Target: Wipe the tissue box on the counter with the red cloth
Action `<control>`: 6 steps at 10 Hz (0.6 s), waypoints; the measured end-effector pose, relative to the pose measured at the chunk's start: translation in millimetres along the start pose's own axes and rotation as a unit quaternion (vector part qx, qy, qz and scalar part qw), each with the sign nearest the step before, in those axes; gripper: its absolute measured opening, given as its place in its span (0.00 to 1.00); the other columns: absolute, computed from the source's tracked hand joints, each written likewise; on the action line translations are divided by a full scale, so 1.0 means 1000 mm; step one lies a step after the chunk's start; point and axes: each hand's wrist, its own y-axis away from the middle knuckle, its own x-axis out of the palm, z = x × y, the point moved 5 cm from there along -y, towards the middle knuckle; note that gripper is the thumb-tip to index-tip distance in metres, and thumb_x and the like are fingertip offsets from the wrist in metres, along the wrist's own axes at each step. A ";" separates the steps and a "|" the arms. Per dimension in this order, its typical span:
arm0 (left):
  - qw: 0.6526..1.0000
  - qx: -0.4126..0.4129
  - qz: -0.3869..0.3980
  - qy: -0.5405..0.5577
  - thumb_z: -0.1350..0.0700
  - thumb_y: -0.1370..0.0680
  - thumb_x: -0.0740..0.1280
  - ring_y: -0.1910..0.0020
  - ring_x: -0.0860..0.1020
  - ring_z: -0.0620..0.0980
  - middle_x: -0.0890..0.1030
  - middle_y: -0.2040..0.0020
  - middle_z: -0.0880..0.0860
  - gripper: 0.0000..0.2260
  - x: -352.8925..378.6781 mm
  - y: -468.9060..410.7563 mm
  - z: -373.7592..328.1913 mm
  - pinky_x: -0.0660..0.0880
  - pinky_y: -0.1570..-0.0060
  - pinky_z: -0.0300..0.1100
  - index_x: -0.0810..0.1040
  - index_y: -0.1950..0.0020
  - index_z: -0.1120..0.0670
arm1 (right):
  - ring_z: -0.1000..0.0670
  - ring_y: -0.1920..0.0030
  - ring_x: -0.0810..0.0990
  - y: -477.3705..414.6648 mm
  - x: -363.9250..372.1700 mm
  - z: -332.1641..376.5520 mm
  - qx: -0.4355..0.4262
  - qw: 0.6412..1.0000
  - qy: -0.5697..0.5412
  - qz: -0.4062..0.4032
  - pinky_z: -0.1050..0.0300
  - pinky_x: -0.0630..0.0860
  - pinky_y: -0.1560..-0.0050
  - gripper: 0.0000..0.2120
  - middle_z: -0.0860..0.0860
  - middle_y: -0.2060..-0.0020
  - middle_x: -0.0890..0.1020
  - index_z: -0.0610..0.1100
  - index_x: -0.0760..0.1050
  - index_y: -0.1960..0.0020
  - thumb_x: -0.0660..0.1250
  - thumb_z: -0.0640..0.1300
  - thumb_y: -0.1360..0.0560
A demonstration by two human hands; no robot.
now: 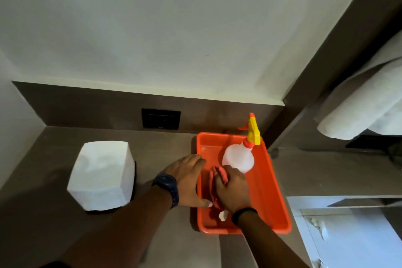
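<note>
Counter [65, 235]: grey-brown surface, running to a dark backsplash under a pale wall; a black wall plate [161, 118] was set in the backsplash.

Tissue box [102, 175]: white, block-shaped, stood on the counter at the left, well apart from the tray; a dark edge showed along its right side and base. Neither hand touched it.

Tray [274, 193]: orange, rectangular, shallow-walled, sat on the counter to the right of the box.

Left hand [187, 180]: reached in from the lower left with the forearm stretched across the counter, palm down, fingers spread flat over the tray's left rim, thumb tip beside the cloth; a dark watch [166, 185] was on the wrist.

Right hand [233, 188]: came in from the lower right, inside the tray, fingers curled closed over the cloth; a black band [243, 213] circled the wrist.

Spray bottle [239, 159]: translucent white body, yellow and red trigger head, stood in the tray's far end, just beyond the right hand.

Red cloth [214, 183]: bunched, lay in the tray between the two hands, gripped by the right; a small white tag showed at its near end.
</note>
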 end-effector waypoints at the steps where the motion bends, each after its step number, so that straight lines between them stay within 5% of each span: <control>1: 0.999 -0.006 0.029 -0.037 0.29 0.36 0.69 0.24 0.53 0.55 0.54 0.22 0.56 0.52 0.030 -0.006 -0.003 0.52 0.25 0.50 0.52 0.23 0.55 | 0.43 0.46 0.75 -0.003 0.022 -0.017 -0.010 0.987 0.145 0.068 0.47 0.73 0.45 0.18 0.44 0.47 0.79 0.48 0.74 0.43 0.57 0.56 0.25; 4: 0.999 0.004 0.026 -0.048 0.29 0.34 0.66 0.23 0.46 0.53 0.47 0.21 0.54 0.52 0.045 -0.008 -0.001 0.44 0.27 0.48 0.45 0.23 0.54 | 0.45 0.32 0.67 0.001 0.041 -0.028 -0.005 0.971 0.203 0.128 0.39 0.63 0.31 0.24 0.49 0.35 0.72 0.54 0.67 0.34 0.58 0.61 0.27; 5: 0.998 -0.005 0.034 -0.046 0.26 0.36 0.65 0.23 0.45 0.54 0.45 0.20 0.54 0.55 0.040 -0.006 0.002 0.43 0.25 0.51 0.42 0.23 0.52 | 0.46 0.33 0.69 0.002 0.028 -0.021 -0.007 0.985 0.151 0.085 0.42 0.64 0.34 0.25 0.50 0.36 0.75 0.54 0.71 0.36 0.58 0.63 0.29; 6: 0.998 -0.016 0.034 -0.044 0.23 0.37 0.63 0.23 0.44 0.54 0.45 0.20 0.54 0.56 0.028 0.002 0.007 0.42 0.25 0.52 0.41 0.23 0.51 | 0.46 0.37 0.73 0.003 -0.004 -0.002 -0.012 0.998 0.045 -0.043 0.45 0.66 0.38 0.22 0.50 0.41 0.80 0.51 0.77 0.43 0.61 0.61 0.31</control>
